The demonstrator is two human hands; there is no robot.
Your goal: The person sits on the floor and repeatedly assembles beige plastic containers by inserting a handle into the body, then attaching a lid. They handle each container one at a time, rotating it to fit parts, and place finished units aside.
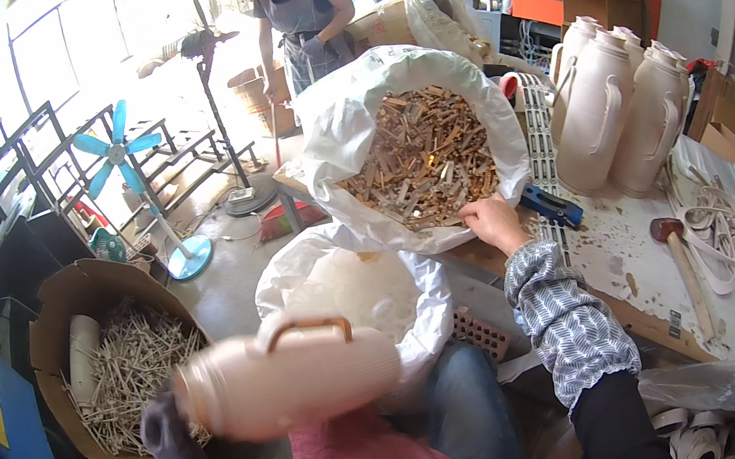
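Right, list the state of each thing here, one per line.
Jug body: lying sideways, held by the left hand.
Right hand: bare, resting on the bag's edge.
Big white bag: open, full of brown pieces.
Cardboard box: open, holds pale sticks.
Jugs on table: upright.
Blue fan: standing.

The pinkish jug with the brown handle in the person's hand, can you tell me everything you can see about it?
The jug is a pale pink, ribbed body that looks like plastic, with a thin brown handle arching from its side. It lies sideways, handle up, blurred as if moving, above the person's lap. The left hand, in a purple glove, grips its bottom end. It hangs in front of a white bag. Its top end is too blurred to make out.
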